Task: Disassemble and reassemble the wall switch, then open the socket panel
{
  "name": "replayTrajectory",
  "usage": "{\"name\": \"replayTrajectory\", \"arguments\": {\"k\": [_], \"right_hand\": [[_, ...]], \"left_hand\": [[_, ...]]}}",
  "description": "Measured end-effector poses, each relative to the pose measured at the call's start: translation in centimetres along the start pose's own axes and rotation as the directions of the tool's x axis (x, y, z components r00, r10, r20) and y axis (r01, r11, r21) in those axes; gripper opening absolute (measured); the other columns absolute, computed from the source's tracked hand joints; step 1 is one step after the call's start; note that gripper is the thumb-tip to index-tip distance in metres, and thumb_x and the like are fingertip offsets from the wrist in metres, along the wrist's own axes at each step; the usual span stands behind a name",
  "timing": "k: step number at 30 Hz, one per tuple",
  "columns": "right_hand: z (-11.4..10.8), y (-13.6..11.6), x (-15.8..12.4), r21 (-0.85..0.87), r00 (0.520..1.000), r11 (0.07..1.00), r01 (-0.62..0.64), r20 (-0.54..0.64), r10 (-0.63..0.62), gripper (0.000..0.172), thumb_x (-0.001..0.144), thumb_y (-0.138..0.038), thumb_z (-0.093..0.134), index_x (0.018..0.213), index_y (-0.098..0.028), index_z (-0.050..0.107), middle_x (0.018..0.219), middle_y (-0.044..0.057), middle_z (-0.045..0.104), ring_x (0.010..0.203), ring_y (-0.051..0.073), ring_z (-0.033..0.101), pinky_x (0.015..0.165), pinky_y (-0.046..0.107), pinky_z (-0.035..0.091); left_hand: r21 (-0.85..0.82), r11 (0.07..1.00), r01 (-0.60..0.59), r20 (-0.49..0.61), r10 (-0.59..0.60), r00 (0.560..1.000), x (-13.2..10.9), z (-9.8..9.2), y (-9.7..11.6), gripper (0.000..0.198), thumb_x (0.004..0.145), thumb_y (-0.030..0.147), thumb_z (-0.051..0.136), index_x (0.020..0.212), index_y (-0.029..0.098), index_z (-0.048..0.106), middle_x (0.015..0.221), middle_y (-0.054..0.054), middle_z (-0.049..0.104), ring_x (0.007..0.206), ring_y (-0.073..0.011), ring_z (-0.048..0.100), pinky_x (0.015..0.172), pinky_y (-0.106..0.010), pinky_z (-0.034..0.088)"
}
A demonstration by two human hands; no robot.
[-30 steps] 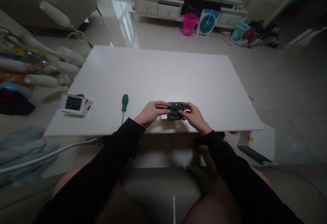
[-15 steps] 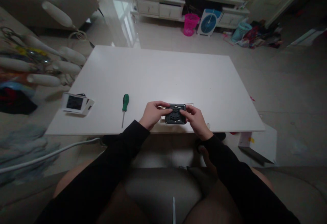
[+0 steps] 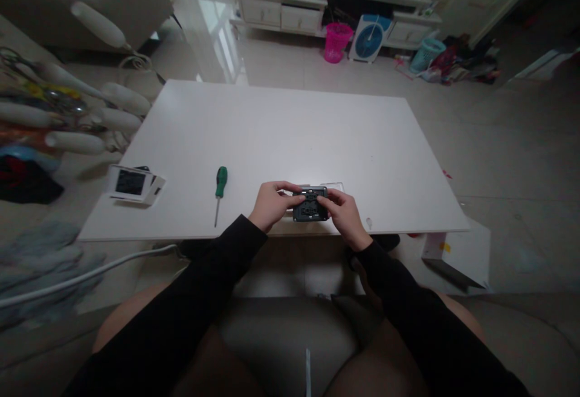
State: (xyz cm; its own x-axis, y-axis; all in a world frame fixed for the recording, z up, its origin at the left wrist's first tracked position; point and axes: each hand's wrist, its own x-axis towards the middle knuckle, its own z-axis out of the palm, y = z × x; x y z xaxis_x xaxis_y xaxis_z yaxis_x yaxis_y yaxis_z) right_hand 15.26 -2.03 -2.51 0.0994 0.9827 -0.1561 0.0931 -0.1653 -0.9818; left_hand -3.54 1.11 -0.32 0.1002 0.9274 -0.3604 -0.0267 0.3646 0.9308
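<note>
Dark socket module (image 3: 310, 205), at near worktop (image 3: 290, 131) edge: probably light, rigid plastic, best held by its side edges; left hand (image 3: 272, 203) and right hand (image 3: 343, 214), each grip closed on it.

Left hand (image 3: 272, 205) beside right hand (image 3: 345, 214); both curled.

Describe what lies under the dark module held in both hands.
Under the dark module, part of a pale plate shows on the white table; the left hand and right hand cover the rest.

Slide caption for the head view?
Left hand and right hand hold a socket module at a table, green screwdriver nearby.
</note>
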Motion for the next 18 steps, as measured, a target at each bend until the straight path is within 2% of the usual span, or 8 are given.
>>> {"name": "replayTrajectory", "arguments": {"k": [4,18], "right_hand": [[0.05,0.05,0.03,0.015,1.000,1.000,-0.020,-0.006,0.020,0.031,0.072,-0.046,0.078,0.087,-0.019,0.078,0.084,0.004,0.076,0.074,0.019,0.063,0.067,0.031,0.049],[0.23,-0.07,0.01,0.038,0.999,0.998,-0.039,-0.022,0.040,0.032,0.068,-0.046,0.079,0.086,-0.020,0.076,0.076,0.001,0.073,0.066,0.017,0.059,0.064,0.031,0.048]], "left_hand": [[0.017,1.000,-0.011,0.001,0.011,1.000,-0.04,-0.02,0.04,0.019,0.064,0.012,0.087,0.081,0.011,0.079,0.056,-0.001,0.066,0.054,-0.0115,0.059,0.057,-0.023,0.047],[0.033,0.999,-0.011,-0.002,0.012,1.000,0.13,-0.07,-0.23,0.019,0.066,0.011,0.086,0.083,0.012,0.079,0.060,-0.002,0.069,0.057,-0.0126,0.061,0.061,-0.026,0.050]]}}
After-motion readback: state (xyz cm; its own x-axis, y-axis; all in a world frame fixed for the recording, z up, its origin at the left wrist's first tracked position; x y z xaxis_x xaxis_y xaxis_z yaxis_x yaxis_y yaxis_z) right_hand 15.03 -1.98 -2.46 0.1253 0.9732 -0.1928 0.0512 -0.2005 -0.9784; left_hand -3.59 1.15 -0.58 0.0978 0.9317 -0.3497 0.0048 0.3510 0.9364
